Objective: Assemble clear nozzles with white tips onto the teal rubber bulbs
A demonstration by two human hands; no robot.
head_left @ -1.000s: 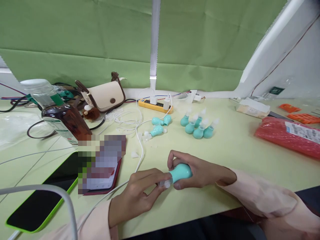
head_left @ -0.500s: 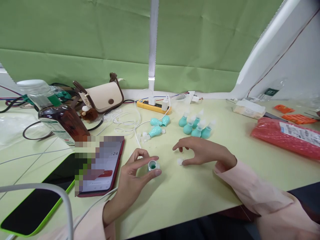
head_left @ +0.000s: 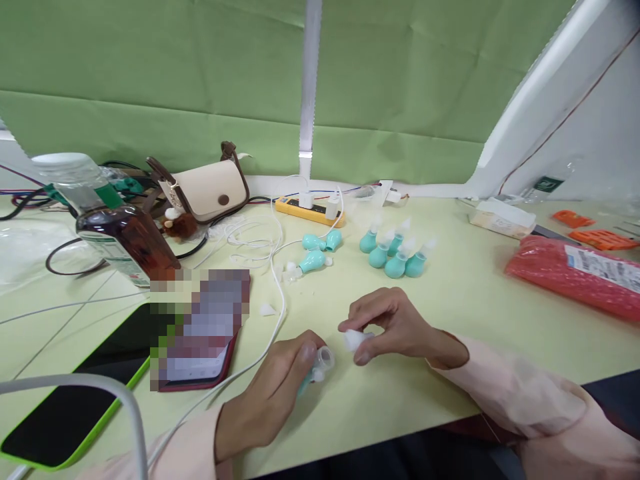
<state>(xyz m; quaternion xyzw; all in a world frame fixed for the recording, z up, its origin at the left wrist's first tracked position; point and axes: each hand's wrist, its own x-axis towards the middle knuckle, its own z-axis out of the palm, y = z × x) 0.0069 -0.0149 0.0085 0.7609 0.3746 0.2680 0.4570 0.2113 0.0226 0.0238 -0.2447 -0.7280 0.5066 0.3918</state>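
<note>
My left hand (head_left: 280, 387) is closed around a teal squeeze bulb (head_left: 306, 381), mostly hidden by the fingers, with a clear round collar (head_left: 327, 358) showing its open mouth. Just right of it, my right hand (head_left: 390, 327) pinches a small translucent white nozzle tip (head_left: 354, 340) between thumb and fingers. The tip and the collar are apart. Beyond my hands stand several upright teal bulbs with clear pointed tips (head_left: 395, 265). Other teal bulbs (head_left: 313, 261) lie on their sides left of those. A loose white cone tip (head_left: 269, 309) rests beside the white cable.
A red-cased phone (head_left: 205, 380) and a green-cased phone (head_left: 60, 407) lie at left, near a dark bottle (head_left: 127, 243) and a cream handbag (head_left: 210, 193). White cables (head_left: 279, 320) run past my left hand. At back is a yellow power strip (head_left: 310, 211); at right, a red bubble-wrap package (head_left: 575, 273).
My right hand has picked the white tip up off the table. My left hand has moved slightly down and wrapped further round the bulb, tilting its mouth; the loose cone now shows.
</note>
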